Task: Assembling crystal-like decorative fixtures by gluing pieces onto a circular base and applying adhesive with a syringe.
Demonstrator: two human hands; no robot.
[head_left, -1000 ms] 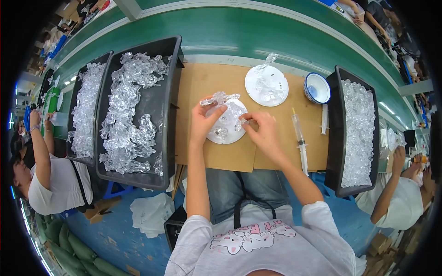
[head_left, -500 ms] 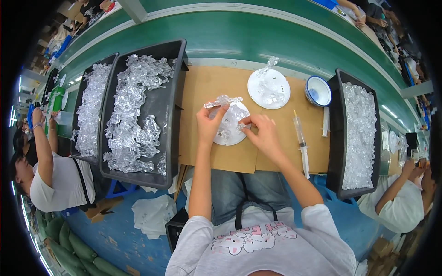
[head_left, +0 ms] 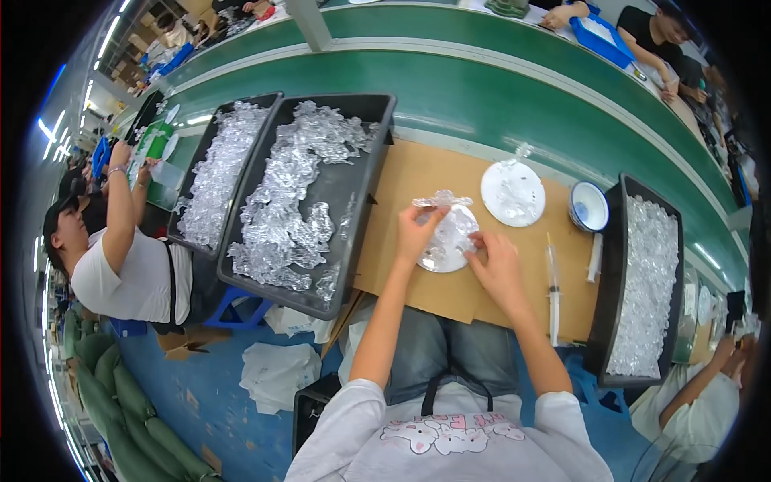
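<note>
Head view: left hand [head_left: 417, 232] pinches a clear plastic piece [head_left: 446, 198] (long axis left-to-right, beyond the thumb); right hand [head_left: 498, 261] half-curled, hold unclear.

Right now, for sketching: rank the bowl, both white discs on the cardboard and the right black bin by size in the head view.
1. Right black bin
2. Nearer white disc, farther white disc: too alike to rank
3. Bowl

behind the bare left hand [head_left: 416, 233] and bare right hand [head_left: 499, 261]: pale grey short-sleeved shirt [head_left: 418, 466], cartoon animals [head_left: 450, 439] and pink lettering [head_left: 486, 418], black straps [head_left: 430, 397], blue jeans [head_left: 419, 349].
</note>
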